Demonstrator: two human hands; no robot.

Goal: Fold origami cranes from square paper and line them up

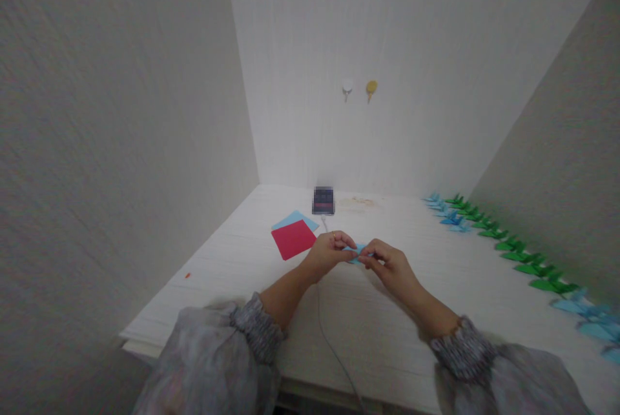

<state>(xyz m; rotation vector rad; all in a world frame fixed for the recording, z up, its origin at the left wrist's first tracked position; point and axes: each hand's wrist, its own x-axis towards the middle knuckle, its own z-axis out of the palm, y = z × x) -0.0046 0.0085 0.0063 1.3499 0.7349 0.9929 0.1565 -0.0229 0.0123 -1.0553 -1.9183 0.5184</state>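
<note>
Pinching a small light-blue paper piece [358,252] with the left hand [329,253] at its left end and the right hand [390,266] at its right end, narrowing each grip onto the paper between thumb and fingertips. Holding the piece low over the white tabletop [387,331], about at its middle, not showing clearly whether touching the surface or just clear of it. Wearing a ring [333,234] on the left hand and grey patterned sleeves [256,331] down to both wrists. Working just in front of a red paper square [293,239], itself overlapping a light-blue sheet [296,217] further back. Facing a small dark device [323,201] near the back wall, with a thin cable [332,337] running from it beneath the hands toward the near edge. Sitting beside folded blue paper figures [448,215] and a row of folded green paper figures [513,253] lining the right side of the tabletop, well apart from the hands. Looking toward a white hook [347,87] and a yellow hook [371,87] side by side on the wall.
</note>
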